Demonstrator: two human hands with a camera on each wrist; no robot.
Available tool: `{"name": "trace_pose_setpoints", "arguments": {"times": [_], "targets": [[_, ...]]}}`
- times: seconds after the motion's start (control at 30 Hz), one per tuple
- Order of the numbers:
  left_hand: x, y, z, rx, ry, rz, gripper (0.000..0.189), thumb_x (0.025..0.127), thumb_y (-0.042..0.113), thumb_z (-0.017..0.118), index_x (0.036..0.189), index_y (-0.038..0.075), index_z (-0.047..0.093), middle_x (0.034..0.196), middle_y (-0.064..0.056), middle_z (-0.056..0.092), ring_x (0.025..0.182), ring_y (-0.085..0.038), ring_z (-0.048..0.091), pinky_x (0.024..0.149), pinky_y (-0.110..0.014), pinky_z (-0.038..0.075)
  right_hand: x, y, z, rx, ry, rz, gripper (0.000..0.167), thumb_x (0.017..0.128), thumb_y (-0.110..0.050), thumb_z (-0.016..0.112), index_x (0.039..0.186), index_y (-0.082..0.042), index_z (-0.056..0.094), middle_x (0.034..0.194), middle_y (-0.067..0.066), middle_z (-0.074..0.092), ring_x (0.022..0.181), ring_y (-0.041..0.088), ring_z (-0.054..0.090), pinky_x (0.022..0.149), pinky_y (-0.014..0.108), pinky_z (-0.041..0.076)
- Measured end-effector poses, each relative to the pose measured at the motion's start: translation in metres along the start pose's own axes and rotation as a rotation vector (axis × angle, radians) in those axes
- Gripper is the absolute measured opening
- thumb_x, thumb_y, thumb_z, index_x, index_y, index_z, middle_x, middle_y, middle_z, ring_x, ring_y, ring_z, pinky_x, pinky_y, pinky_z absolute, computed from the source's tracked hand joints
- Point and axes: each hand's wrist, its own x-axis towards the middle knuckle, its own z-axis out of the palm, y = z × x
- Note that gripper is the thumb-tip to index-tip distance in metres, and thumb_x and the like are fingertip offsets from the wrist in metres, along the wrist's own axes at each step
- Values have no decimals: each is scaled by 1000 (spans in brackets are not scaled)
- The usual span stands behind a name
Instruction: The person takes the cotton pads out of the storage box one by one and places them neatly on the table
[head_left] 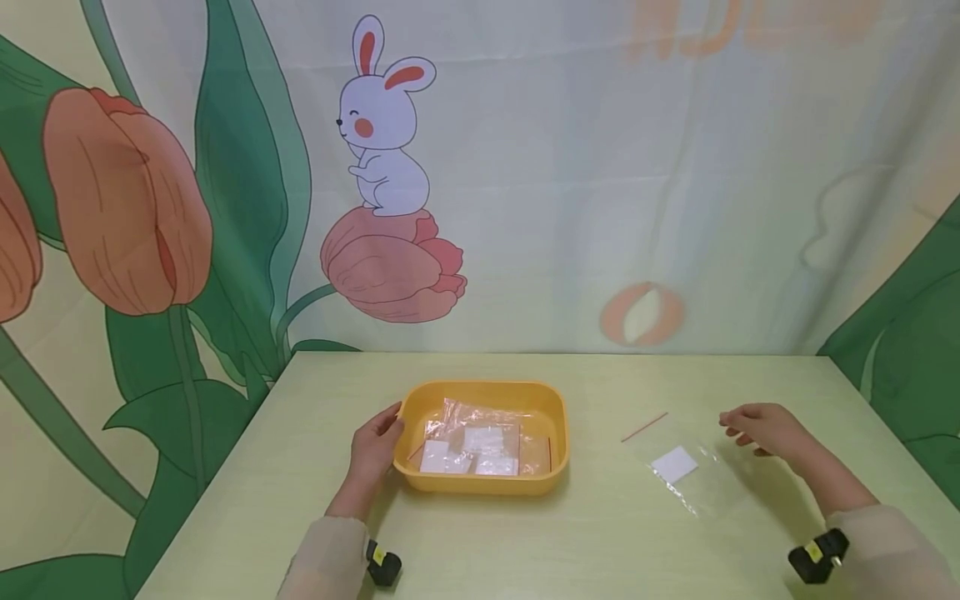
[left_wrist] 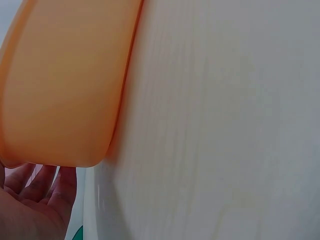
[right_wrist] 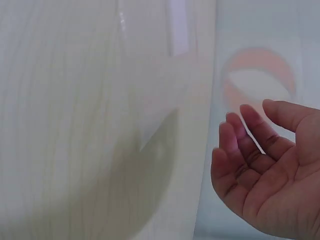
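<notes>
My left hand (head_left: pixel 375 446) grips the left end of a yellow plastic tray (head_left: pixel 480 484), its thumb at the rim. In the left wrist view the fingers of the left hand (left_wrist: pixel 40 205) bend against the end of the tray (left_wrist: pixel 65 85). Clear plastic zip bags (head_left: pixel 495 415) with red seal lines and white panels lie inside the tray. To its right, a flat clear zip bag (head_left: pixel 675 465) with a white square and a red seal line rests on the table. Just right of that bag, my right hand (head_left: pixel 768 429) hovers with loosely bent fingers, holding nothing.
The pale wood-grain table (head_left: pixel 525 542) ends at the back against a hanging cloth (head_left: pixel 540 167) printed with tulips and a rabbit. Black wrist cameras sit on the left sleeve (head_left: pixel 326 558) and the right sleeve (head_left: pixel 888 546).
</notes>
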Motion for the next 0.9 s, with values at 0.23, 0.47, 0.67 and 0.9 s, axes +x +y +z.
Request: {"name": "trace_pose_setpoints", "arguments": {"times": [0.23, 0.47, 0.67, 0.9], "targets": [[1, 0, 0, 3, 0, -7, 46, 107, 17, 47, 152, 6, 47, 156, -23, 48, 145, -39, 47, 121, -48, 43, 5, -5, 3, 146, -49, -10, 59, 111, -36, 40, 137, 16, 50, 124, 26, 67, 104, 18, 68, 83, 29, 61], [0, 1, 0, 4, 1, -9, 46, 107, 17, 47, 152, 6, 48, 155, -23, 48, 144, -39, 47, 120, -47, 43, 16, -17, 12, 320, -109, -27, 59, 110, -39, 42, 140, 11, 50, 107, -8, 69, 97, 3, 66, 85, 23, 59], [0, 1, 0, -8, -5, -12, 46, 108, 17, 47, 152, 6, 47, 157, -22, 47, 146, -39, 45, 121, -47, 43, 24, -38, 20, 419, -140, -51, 48, 108, -39, 46, 133, 0, 58, 101, -15, 67, 97, 3, 66, 84, 21, 59], [-1, 2, -1, -7, -3, -7, 46, 108, 16, 47, 152, 5, 47, 157, -23, 47, 147, -40, 45, 121, -48, 43, 32, -57, 27, 477, -163, -94, 37, 109, -39, 46, 123, -10, 63, 98, -17, 67, 94, 1, 66, 85, 21, 59]]}}
